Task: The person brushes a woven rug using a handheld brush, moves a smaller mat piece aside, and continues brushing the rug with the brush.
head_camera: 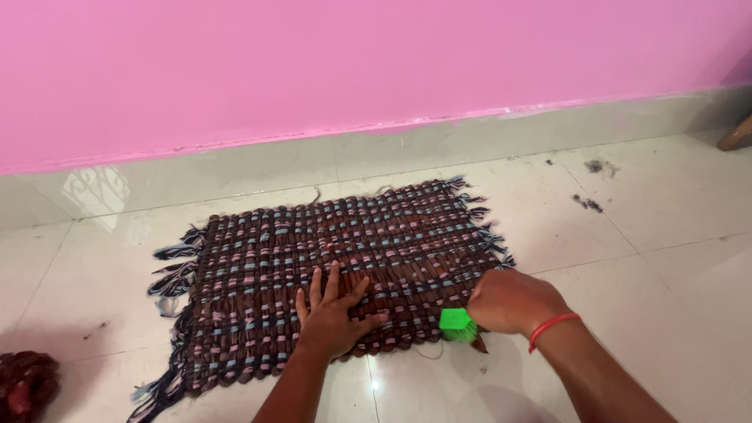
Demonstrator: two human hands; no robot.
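Observation:
A brown woven mat (313, 251) with pink and blue threads and fringed ends lies flat on the white tiled floor. My left hand (333, 313) presses palm-down on the mat's near edge, fingers spread. My right hand (513, 299) is closed around a bright green brush (457, 324) at the mat's near right corner, bristles down against the mat's edge. A red thread band circles my right wrist.
A pink wall with a pale tiled skirting runs behind the mat. Small clumps of dark lint (589, 204) lie on the tiles at the right. A dark reddish bundle (25, 384) sits at the lower left. A wooden piece (736, 135) shows at the right edge.

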